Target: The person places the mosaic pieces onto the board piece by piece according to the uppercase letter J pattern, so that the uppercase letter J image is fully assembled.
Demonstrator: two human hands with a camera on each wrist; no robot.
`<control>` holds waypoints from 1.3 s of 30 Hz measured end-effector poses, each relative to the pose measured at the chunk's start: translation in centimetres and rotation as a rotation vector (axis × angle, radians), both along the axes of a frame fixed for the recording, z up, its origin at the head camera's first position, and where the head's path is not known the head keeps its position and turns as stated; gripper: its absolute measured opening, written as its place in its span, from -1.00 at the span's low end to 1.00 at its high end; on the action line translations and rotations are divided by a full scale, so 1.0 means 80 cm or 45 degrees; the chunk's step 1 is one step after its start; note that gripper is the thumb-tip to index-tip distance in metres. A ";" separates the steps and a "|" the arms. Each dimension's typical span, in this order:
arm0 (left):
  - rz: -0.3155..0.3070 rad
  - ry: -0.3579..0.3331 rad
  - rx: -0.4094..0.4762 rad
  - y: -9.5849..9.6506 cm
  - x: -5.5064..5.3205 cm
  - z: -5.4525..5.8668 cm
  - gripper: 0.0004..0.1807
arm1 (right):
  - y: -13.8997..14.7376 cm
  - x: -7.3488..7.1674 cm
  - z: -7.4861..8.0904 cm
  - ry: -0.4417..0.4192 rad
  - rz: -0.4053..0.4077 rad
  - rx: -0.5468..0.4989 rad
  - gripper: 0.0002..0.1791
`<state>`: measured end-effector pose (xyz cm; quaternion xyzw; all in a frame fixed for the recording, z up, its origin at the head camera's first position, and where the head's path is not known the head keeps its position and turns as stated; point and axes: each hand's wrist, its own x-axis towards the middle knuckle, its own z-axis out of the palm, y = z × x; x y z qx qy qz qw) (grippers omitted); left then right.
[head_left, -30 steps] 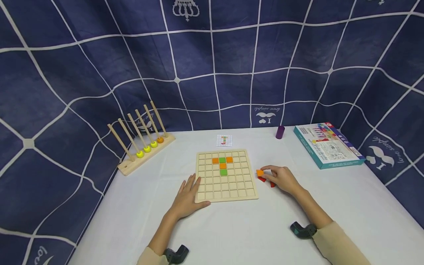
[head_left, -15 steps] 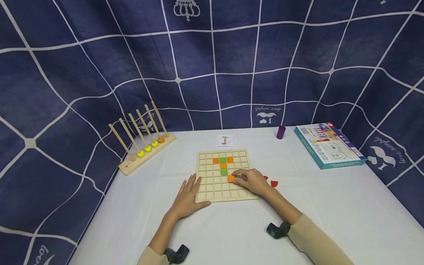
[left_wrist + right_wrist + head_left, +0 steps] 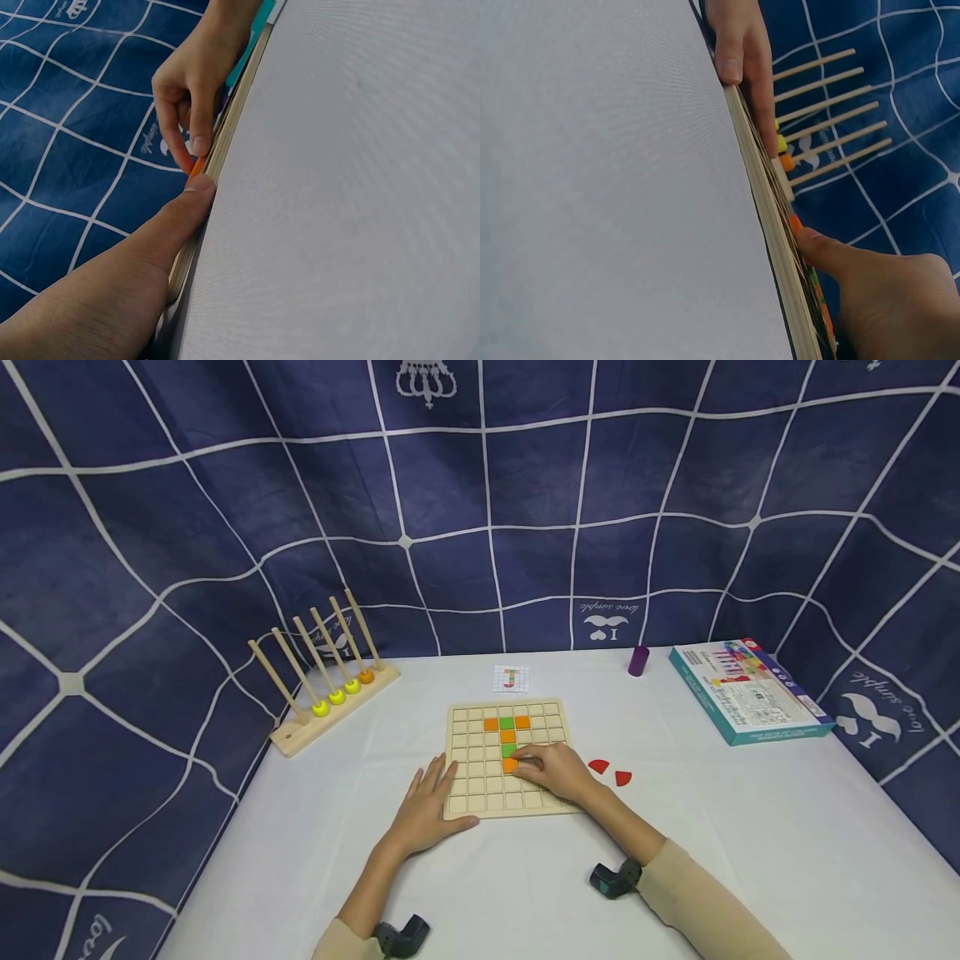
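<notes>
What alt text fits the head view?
A person's right-hand grip pinches an orange square tile at a square pale-wood grid board, while the left-hand grip touches its near-left corner. Two red wedge-shaped pieces lie to the right.

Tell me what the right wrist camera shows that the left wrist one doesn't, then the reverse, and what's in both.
Only the right wrist view shows the peg rack with its yellow beads and orange bead, plus a bit of green tile.

Only the left wrist view shows a strip of the teal box, partly hidden behind the right hand.

Both show that hand with an orange tile, the left hand at the edge of the board, the white tabletop and the blue curtain.
</notes>
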<state>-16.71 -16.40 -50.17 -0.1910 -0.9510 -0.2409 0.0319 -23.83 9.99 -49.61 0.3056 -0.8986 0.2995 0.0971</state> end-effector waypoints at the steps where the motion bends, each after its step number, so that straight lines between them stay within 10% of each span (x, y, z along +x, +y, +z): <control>1: -0.001 0.001 -0.001 0.000 0.000 0.000 0.15 | 0.000 0.000 0.000 0.006 -0.004 0.002 -0.70; 11: 0.001 0.008 -0.010 0.001 -0.001 -0.003 0.14 | 0.012 0.004 0.005 -0.025 0.030 -0.063 -0.66; 39: 0.029 -0.010 -0.017 0.002 -0.002 -0.004 0.15 | 0.191 0.044 0.003 -0.148 -0.219 -0.030 -0.68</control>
